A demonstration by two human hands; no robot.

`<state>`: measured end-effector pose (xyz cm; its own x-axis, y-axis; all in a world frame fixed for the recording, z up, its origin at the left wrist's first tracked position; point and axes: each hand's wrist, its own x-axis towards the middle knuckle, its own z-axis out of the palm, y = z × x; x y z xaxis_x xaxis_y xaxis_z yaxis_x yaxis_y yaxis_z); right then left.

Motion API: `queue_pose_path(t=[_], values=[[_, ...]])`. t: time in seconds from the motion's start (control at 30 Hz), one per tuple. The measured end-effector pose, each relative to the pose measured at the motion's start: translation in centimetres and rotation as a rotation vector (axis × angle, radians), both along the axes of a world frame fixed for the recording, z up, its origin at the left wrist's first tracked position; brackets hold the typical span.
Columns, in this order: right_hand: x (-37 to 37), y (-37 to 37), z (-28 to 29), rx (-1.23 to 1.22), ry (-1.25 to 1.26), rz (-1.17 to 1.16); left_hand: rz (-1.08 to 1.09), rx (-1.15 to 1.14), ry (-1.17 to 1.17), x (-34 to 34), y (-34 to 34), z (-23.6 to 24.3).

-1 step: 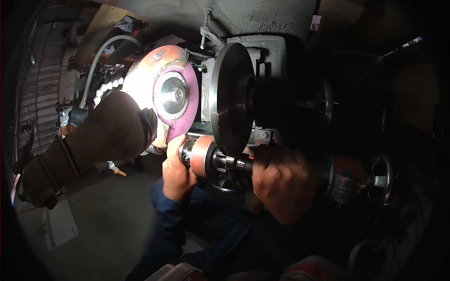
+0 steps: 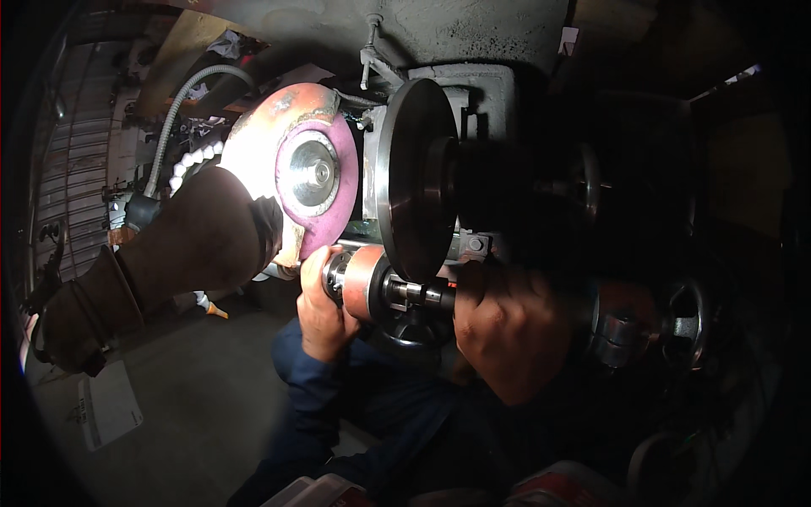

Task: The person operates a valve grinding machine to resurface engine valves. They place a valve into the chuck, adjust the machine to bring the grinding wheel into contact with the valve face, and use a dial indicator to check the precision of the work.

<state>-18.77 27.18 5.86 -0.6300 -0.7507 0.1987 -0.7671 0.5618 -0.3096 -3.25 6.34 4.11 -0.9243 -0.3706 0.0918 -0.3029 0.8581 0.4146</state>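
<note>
My left hand (image 2: 326, 311) is closed around a bright metal ring with holes (image 2: 335, 276) on a horizontal spindle. Beside that ring sits a worn orange collar (image 2: 363, 283), and a slim metal shaft (image 2: 412, 292) runs on to the right. At its right end my right hand (image 2: 511, 329) is closed; deep shadow hides what lies in its fingers. Just above my left hand stands a pink grinding wheel (image 2: 345, 190) under an orange guard (image 2: 253, 139). A large dark metal disc (image 2: 414, 177) stands upright over the shaft.
A lamp with a brown shade (image 2: 194, 224) reaches in from the left. Handwheels (image 2: 686, 325) are at the right, and another handwheel (image 2: 411, 331) is below the shaft. A flexible grey hose (image 2: 169, 110) curves behind the lamp. A white sheet (image 2: 110, 407) lies on the floor.
My left hand and its sleeve have shifted very slightly to the right. My right hand stays almost where it was.
</note>
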Motion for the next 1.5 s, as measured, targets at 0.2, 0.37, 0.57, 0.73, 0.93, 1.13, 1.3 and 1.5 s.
queue_pose_path(t=[0.2,0.37,0.57,0.73,0.93,1.13,1.3,1.5], values=[[0.3,0.0,-0.7,-0.005,0.043,0.036,0.102,-0.216,0.432,2.8,3.5,-4.0],[-0.3,1.6,-0.4,0.031,0.053,0.04,0.074,-0.547,0.567,3.7,1.1,-2.5],[1.2,1.1,-1.7,-0.269,0.007,0.096,0.462,-0.515,0.44,11.6,-15.7,0.7],[3.3,7.5,0.2,-0.57,0.219,0.037,0.254,-0.255,0.208,5.9,-18.5,0.4],[10.5,26.7,-4.1,-0.49,-0.115,-0.29,0.232,-0.302,-0.055,1.1,-19.1,0.4],[2.0,46.6,-6.4,0.08,0.283,-1.038,0.148,0.488,0.277,7.2,-27.2,-4.1],[-2.9,53.2,-11.2,0.387,-0.355,-1.1,0.106,0.39,0.675,10.2,-23.4,-8.2],[-2.5,59.9,-12.7,0.214,-0.243,-0.809,0.468,0.193,0.748,8.5,-11.7,-3.2]])
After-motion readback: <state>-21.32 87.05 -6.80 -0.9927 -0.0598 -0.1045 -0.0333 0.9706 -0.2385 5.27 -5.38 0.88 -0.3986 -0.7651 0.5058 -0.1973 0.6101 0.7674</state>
